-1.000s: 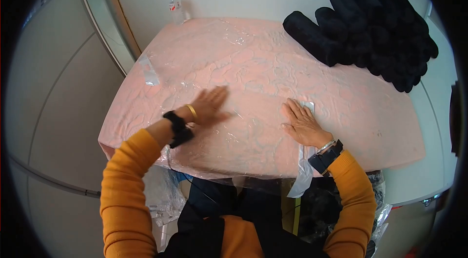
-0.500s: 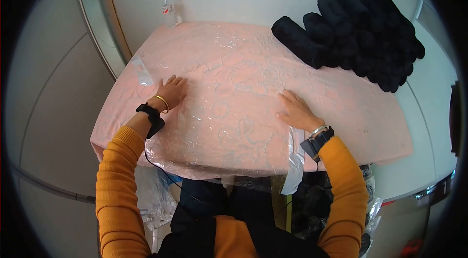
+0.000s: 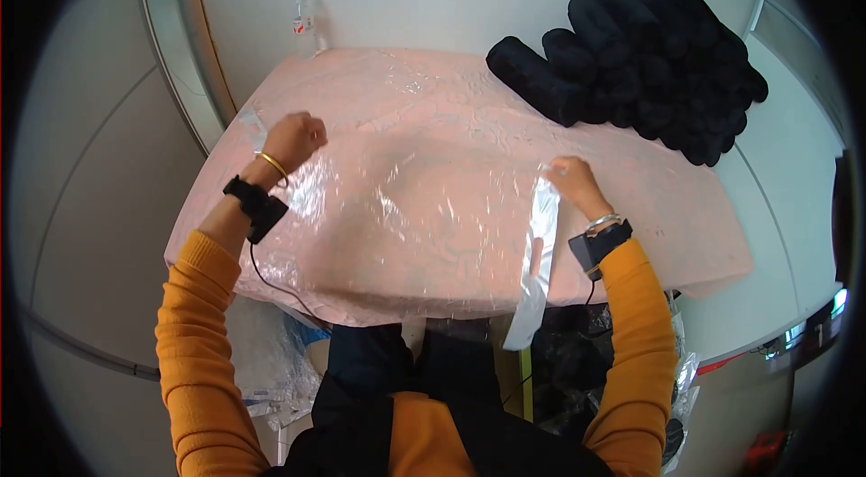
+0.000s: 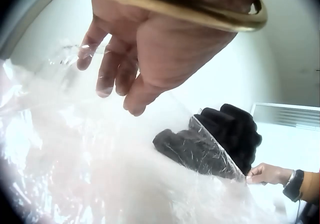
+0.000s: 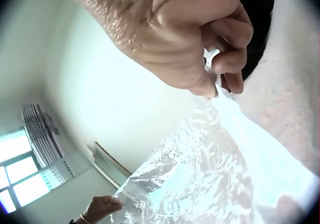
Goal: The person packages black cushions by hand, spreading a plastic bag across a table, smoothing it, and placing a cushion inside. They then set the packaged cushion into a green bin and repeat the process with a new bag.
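Note:
A clear plastic sheet [image 3: 388,206] stretches between the two hands above a pink cloth [image 3: 667,224]. At its left side the left hand [image 3: 295,142] pinches the film with bent fingers; the left wrist view shows the film [image 4: 75,58] at the fingertips of that hand [image 4: 145,48]. The right hand [image 3: 577,184] pinches the upper right corner, where a whitish strip [image 3: 530,297] hangs down along the sheet's edge. In the right wrist view, thumb and fingers of the right hand [image 5: 195,38] grip the film [image 5: 195,169] and strip [image 5: 265,144].
Black puffy rolls [image 3: 640,62] lie at the back right of the pink surface. A clear bottle [image 3: 303,26] stands by the wall at the back left. Crumpled clear plastic [image 3: 271,360] is below the front left edge, with a dark bag [image 3: 564,369] below the front right.
Both hands, earlier flat on the sheet, have lifted and taken hold of its edges. The left hand moved left and up; the sheet has risen off the pink cloth.

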`<state>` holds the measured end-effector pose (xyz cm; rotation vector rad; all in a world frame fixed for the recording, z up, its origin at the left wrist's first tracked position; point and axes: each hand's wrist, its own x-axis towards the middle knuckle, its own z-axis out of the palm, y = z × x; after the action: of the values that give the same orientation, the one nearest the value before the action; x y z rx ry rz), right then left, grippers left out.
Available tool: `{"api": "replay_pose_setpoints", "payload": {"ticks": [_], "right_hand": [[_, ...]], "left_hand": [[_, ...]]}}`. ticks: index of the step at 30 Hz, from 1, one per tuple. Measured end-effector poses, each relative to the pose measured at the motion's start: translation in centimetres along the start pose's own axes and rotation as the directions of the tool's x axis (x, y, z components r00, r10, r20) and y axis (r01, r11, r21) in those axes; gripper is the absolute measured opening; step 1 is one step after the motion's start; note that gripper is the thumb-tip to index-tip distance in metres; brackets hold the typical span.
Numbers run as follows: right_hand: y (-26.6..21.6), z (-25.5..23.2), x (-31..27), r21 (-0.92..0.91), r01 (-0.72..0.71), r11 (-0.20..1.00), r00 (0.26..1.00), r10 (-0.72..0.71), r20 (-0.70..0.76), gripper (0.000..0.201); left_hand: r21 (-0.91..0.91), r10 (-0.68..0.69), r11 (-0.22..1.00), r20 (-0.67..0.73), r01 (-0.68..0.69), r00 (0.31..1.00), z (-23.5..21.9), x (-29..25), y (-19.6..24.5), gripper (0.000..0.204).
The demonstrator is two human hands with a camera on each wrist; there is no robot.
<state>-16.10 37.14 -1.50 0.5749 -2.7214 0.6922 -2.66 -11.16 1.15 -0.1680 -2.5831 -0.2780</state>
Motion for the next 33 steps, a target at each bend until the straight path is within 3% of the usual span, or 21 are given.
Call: {"api": "replay_pose_setpoints", "payload": {"ticks": [1,3,5,7,8,9,10,11,13,16,17,18,20,21,23,26,31,33], "right_hand": [[0.6,0.2,0.4,-0.037,0.095,0.995,0.981,-0.100,-0.168,0.025],[-3.3,-3.1,0.3,0.411,-0.060,0.910,0.982,0.127,-0.138,0.017],[-5.2,-5.4,-0.1,0.585,0.147,0.798,0.934,0.083,-0.348,0.014],[-8.6,-7.6,-1.4,0.553,0.387,0.738,0.772,0.069,-0.632,0.018],[-9.0,-8.7,-1.8,0.554,0.368,0.747,0.782,0.073,-0.619,0.018],[-9.5,-9.3,-2.7,0.437,0.558,0.706,0.651,-0.046,-0.758,0.018],[-9.6,-9.3,-3.6,0.290,0.714,0.637,0.483,-0.149,-0.863,0.018],[-9.0,-9.0,-4.4,0.298,0.700,0.649,0.499,-0.146,-0.854,0.018],[-7.5,-8.3,-7.1,0.060,0.596,0.801,0.482,-0.297,-0.824,0.018],[-5.9,-6.3,-10.9,-0.072,0.564,0.822,0.613,-0.476,-0.630,0.024],[-6.4,-5.4,-11.7,-0.097,0.571,0.815,0.649,-0.521,-0.554,0.027],[-6.7,-4.5,-12.4,-0.077,0.557,0.827,0.691,-0.513,-0.510,0.030],[-6.9,-2.8,-13.0,-0.048,0.533,0.845,0.741,-0.493,-0.455,0.033],[-6.7,-2.0,-13.1,-0.041,0.539,0.841,0.762,-0.508,-0.403,0.032],[-6.4,-1.5,-13.3,-0.021,0.539,0.842,0.780,-0.508,-0.364,0.032],[-6.4,-1.0,-14.1,0.004,0.472,0.882,0.869,-0.464,-0.172,0.027],[-6.9,-0.8,-15.3,0.102,0.489,0.866,0.871,-0.492,0.007,0.024],[-7.1,-2.1,-15.2,0.232,0.359,0.904,0.909,-0.395,0.133,0.021]], "left_hand": [[0.012,0.017,1.000,-0.096,-0.016,0.995,-0.4,0.4,-0.1,0.007],[-0.019,0.016,1.000,-0.338,-0.024,0.941,-2.4,0.9,1.0,0.006],[-0.078,0.024,0.993,-0.599,-0.088,0.801,-4.9,1.3,3.1,0.010],[-0.035,0.114,0.976,-0.760,-0.215,0.640,-7.7,1.6,4.6,0.014],[0.000,0.158,0.965,-0.800,-0.263,0.579,-8.6,1.6,5.3,0.015],[-0.005,0.156,0.964,-0.800,-0.266,0.579,-9.6,0.9,5.8,0.015],[0.032,0.193,0.955,-0.822,-0.296,0.536,-10.4,0.0,6.4,0.018],[0.056,0.220,0.946,-0.835,-0.320,0.504,-10.3,-0.6,6.6,0.020],[0.084,0.232,0.957,-0.796,-0.277,0.559,-9.7,-2.8,5.6,0.023],[0.095,0.205,0.978,-0.625,-0.187,0.753,-7.4,-6.5,3.4,0.030],[0.166,0.259,0.966,-0.580,-0.199,0.772,-6.2,-7.6,2.7,0.029],[0.237,0.312,0.947,-0.527,-0.216,0.790,-4.9,-8.6,2.4,0.028],[0.054,0.214,0.976,-0.427,-0.212,0.879,-2.2,-10.5,1.6,0.026],[0.053,0.215,0.976,-0.417,-0.213,0.883,-1.4,-11.4,1.4,0.026],[0.037,0.157,0.988,-0.221,-0.153,0.963,-1.5,-11.8,1.8,0.018],[0.090,0.144,0.987,-0.135,-0.133,0.980,-1.0,-12.8,2.2,0.017],[0.040,0.058,0.998,-0.018,-0.057,0.998,-0.2,-14.4,0.8,0.016],[0.034,0.014,0.999,0.034,-0.016,0.999,-0.3,-15.0,0.5,0.018]]}}
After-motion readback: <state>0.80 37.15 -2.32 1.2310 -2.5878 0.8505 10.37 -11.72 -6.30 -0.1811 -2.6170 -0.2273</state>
